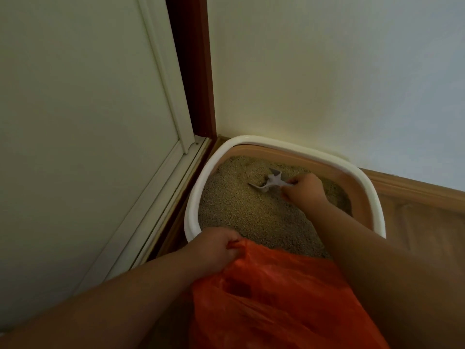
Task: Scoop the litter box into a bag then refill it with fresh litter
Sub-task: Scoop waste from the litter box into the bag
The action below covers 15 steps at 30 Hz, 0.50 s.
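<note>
The litter box (281, 144) is sitting in the room's corner, and an orange bag (276, 298) is draping limply over its near edge, its rim bunched in the left hand (216, 248). The right hand (305, 190) is pinching a stiff, light-looking scoop (270, 183) by its handle, digging near the box's far edge.

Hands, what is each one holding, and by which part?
Left hand grips the orange bag by its top edge; right hand holds the scoop by its handle.
</note>
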Tool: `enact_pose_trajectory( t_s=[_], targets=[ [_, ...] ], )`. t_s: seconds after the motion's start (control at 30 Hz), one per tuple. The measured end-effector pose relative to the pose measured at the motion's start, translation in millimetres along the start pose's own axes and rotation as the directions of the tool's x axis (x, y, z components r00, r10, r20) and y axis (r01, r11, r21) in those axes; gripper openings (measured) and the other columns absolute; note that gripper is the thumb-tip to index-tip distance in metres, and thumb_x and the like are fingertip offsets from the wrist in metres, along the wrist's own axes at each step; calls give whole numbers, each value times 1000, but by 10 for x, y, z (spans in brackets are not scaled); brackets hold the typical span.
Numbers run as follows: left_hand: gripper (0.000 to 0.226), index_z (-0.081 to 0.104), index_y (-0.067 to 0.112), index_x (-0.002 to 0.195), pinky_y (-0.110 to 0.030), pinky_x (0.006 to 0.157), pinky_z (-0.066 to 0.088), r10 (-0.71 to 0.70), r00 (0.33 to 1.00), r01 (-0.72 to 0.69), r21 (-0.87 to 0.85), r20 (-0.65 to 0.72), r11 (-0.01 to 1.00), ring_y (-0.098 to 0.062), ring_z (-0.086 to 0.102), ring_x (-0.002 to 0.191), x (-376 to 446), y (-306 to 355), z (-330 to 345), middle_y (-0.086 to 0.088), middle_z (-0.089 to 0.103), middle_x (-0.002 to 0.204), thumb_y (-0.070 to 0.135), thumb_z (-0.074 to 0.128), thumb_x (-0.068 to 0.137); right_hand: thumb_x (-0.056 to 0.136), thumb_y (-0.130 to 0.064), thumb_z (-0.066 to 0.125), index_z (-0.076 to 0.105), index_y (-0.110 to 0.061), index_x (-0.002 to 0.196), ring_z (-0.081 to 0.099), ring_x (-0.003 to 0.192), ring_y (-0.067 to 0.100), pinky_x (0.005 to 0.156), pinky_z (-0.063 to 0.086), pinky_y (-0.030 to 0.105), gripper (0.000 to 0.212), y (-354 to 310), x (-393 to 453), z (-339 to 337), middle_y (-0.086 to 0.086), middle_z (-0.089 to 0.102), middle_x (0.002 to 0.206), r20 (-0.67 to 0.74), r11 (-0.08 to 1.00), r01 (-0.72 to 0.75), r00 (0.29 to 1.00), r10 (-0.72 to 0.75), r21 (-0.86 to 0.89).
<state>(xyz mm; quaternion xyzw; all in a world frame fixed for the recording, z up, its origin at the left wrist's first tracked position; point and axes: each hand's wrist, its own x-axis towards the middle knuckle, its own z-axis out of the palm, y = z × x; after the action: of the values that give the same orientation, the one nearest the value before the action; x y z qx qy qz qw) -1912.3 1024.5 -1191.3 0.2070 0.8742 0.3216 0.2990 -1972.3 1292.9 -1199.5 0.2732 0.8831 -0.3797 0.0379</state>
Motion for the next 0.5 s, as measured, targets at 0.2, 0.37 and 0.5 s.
enact_pose_trajectory(
  t_s=[0.2, 0.37, 0.5],
  targets=[
    [14, 74, 27, 109, -28, 84, 59, -6, 998, 8, -34, 54, 999, -5, 70, 91, -16, 9, -37, 7, 73, 102, 26, 66, 97, 78, -10, 84, 74, -12, 67, 72, 73, 17, 74, 63, 39, 15, -215, 166, 236, 6, 76, 76, 45, 961, -191, 982, 185, 198],
    [17, 75, 26, 112, -29, 88, 58, 5, 998, -4, -19, 59, 1000, -6, 69, 94, -19, 18, -58, 7, 73, 105, 25, 66, 97, 85, 3, 74, 73, -8, 85, 77, 80, 25, 79, 64, 44, 11, -206, -39, 469, 9, 73, 79, 66, 744, -290, 947, 315, 602],
    [17, 74, 24, 112, -26, 86, 57, -1, 998, 1, -5, 59, 1000, -10, 70, 96, -17, 20, -53, 4, 73, 107, 27, 66, 97, 84, -5, 77, 75, -10, 90, 76, 81, 25, 77, 63, 47, 8, -380, -129, 888, 9, 76, 80, 11, 725, -253, 947, 321, 641]
  ],
)
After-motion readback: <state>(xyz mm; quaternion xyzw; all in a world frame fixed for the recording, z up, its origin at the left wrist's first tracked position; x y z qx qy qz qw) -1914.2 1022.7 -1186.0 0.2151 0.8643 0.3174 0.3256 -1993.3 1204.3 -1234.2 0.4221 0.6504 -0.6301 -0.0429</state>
